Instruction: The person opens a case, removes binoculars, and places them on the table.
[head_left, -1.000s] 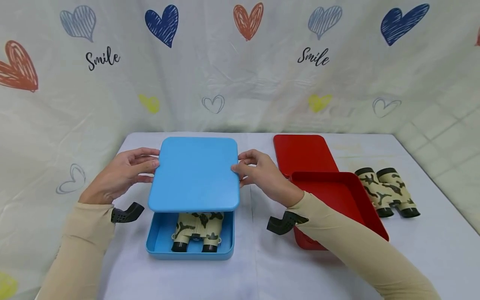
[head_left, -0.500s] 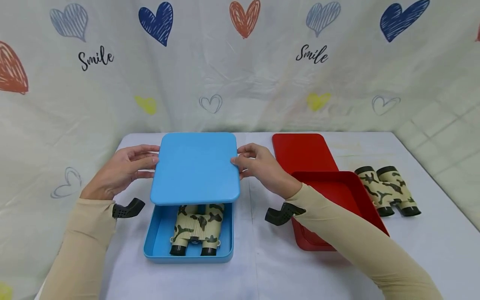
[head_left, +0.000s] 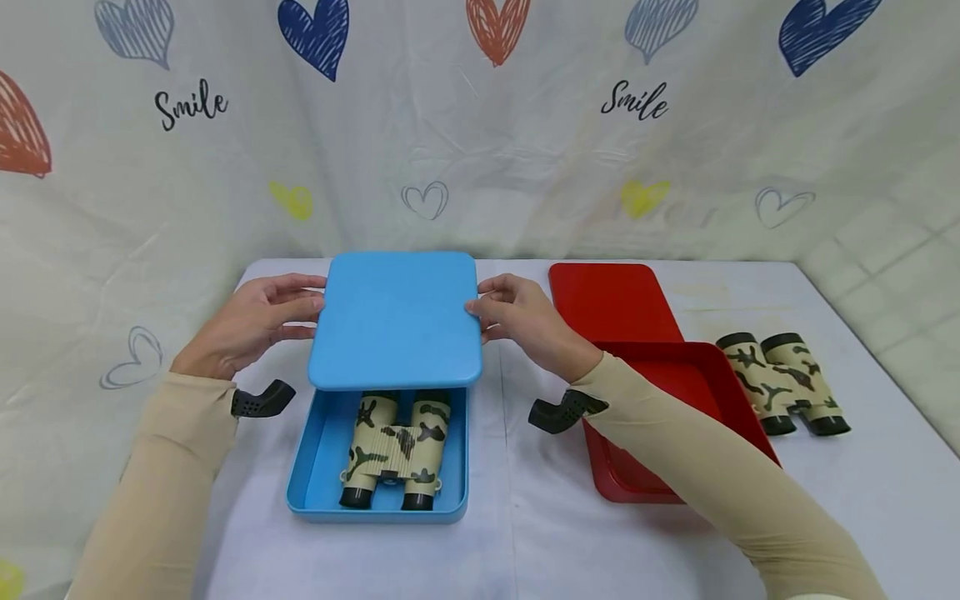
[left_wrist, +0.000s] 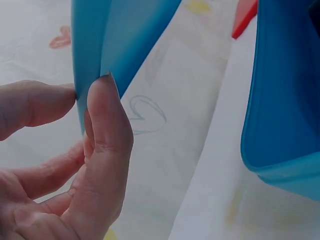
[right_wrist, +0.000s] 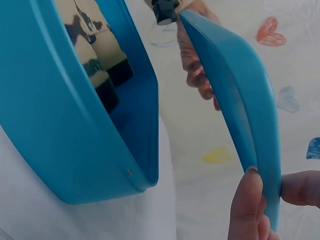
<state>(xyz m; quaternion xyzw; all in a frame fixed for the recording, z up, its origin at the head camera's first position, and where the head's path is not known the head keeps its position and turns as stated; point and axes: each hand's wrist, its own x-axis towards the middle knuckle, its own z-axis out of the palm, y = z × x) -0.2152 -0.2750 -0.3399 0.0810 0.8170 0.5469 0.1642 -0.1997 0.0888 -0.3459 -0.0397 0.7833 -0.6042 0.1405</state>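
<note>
head view: the white tabletop (head_left: 525, 550) carries a blue box (head_left: 315, 467) with camouflage binoculars (head_left: 393, 446) inside. above its far half hangs the blue lid (head_left: 396, 321), pinched at its side edges by the left hand (head_left: 251, 325) and the right hand (head_left: 525, 321), thumbs below, fingers on top.

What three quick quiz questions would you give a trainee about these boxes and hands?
1. True or false: the blue lid lies shut on the blue box.
2. Which hands hold the lid? A) left only B) right only C) both
3. What lies inside the blue box?

Key: 1. False; it is held above the box. 2. C, left hand and right hand pinch its side edges. 3. Camouflage binoculars.
</note>
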